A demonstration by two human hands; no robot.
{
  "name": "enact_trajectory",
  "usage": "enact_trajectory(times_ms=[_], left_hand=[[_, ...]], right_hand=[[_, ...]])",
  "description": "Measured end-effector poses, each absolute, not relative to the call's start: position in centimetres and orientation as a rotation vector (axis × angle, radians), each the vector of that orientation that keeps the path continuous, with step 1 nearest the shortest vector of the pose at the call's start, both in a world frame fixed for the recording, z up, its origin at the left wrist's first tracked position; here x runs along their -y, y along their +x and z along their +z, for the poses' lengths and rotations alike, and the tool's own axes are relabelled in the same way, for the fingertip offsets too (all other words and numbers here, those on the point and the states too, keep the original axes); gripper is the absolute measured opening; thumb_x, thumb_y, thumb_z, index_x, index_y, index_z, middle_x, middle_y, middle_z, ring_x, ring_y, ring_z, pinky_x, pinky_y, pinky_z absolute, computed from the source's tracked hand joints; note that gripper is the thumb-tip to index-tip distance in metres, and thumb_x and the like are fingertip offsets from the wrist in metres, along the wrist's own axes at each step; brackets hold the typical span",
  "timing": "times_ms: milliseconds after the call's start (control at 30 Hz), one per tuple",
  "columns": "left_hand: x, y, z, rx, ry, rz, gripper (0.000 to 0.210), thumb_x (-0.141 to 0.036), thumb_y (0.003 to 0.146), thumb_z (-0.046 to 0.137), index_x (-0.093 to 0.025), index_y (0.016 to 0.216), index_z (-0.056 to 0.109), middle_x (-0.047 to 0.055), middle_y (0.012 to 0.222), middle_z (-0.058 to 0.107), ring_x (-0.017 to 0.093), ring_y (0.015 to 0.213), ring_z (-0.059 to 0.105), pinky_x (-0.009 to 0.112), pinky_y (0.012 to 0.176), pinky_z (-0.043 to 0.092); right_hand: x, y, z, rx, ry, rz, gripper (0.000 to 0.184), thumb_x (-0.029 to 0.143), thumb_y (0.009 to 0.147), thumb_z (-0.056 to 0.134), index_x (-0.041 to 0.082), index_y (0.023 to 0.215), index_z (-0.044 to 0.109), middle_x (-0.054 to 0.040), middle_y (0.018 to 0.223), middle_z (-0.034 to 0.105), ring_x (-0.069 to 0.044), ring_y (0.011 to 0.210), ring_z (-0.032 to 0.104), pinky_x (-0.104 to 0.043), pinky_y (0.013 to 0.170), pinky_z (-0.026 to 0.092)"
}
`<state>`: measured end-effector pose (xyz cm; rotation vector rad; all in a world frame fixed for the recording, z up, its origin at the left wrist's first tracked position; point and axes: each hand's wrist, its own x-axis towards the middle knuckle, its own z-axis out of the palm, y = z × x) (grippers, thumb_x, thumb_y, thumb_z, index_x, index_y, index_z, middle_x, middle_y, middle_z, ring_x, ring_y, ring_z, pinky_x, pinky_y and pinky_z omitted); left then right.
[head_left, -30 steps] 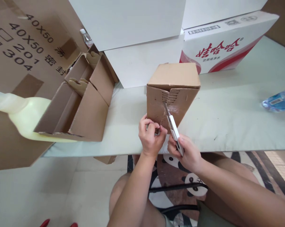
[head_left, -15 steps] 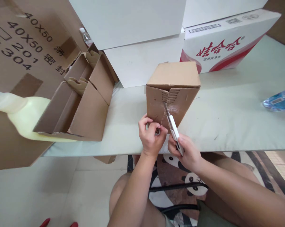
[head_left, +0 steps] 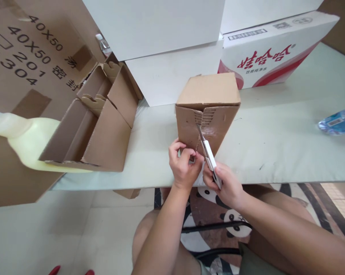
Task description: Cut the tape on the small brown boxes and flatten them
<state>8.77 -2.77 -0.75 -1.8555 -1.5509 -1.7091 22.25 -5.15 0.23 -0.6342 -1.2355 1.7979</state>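
A closed cardboard box (head_left: 209, 89) stands on the cloth-covered table in front of me, its front face split by a seam with torn, ridged patches near the top. My right hand (head_left: 226, 183) is wrapped round the white handle of a utility knife (head_left: 209, 152). The knife's extended blade points up and away, its tip against the seam below the torn patches. At the lower front of the box, my left hand (head_left: 185, 164) has its fingers curled and pinched at the bottom edge beside the seam. Exactly what lies between those fingertips is partly hidden.
To the left stands an open cardboard box with dividers (head_left: 109, 133), beside a pale yellow rounded object (head_left: 35, 141). White cartons (head_left: 172, 76) and a red-printed carton (head_left: 264, 61) line the back. A plastic bottle (head_left: 338, 121) lies at the right.
The box has shifted very slightly left and tilted a little. Both hands keep their grips, and the knife tip stays at almost the same spot on the seam.
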Motion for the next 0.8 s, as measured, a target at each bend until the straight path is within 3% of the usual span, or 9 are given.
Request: enact_trajectory(times_ms=[600, 800], left_hand=[[2.92, 8.71, -1.08, 1.595, -1.881, -1.627, 0.012, -0.014, 0.080, 0.064, -0.020, 0.074, 0.056, 0.006, 0.098, 0.048, 0.024, 0.110, 0.061, 0.035, 0.084, 0.058], [2.96, 8.42, -1.05, 1.593, -1.846, -1.559, 0.016, -0.005, 0.077, 0.059, -0.021, 0.078, 0.056, 0.006, 0.100, 0.047, 0.022, 0.107, 0.060, 0.035, 0.084, 0.057]], right_hand=[[5.10, 22.37, 0.05, 1.268, -0.659, 1.792, 0.044, 0.061, 0.098, 0.039, 0.023, 0.075, 0.042, 0.0081, 0.051, 0.030, -0.009, 0.045, 0.019, -0.027, 0.046, 0.018], [4.93, 22.18, 0.39, 1.259, -0.659, 1.785, 0.044, 0.061, 0.095, 0.044, 0.023, 0.074, 0.043, 0.0090, 0.049, 0.030, -0.009, 0.043, 0.020, -0.027, 0.044, 0.018]])
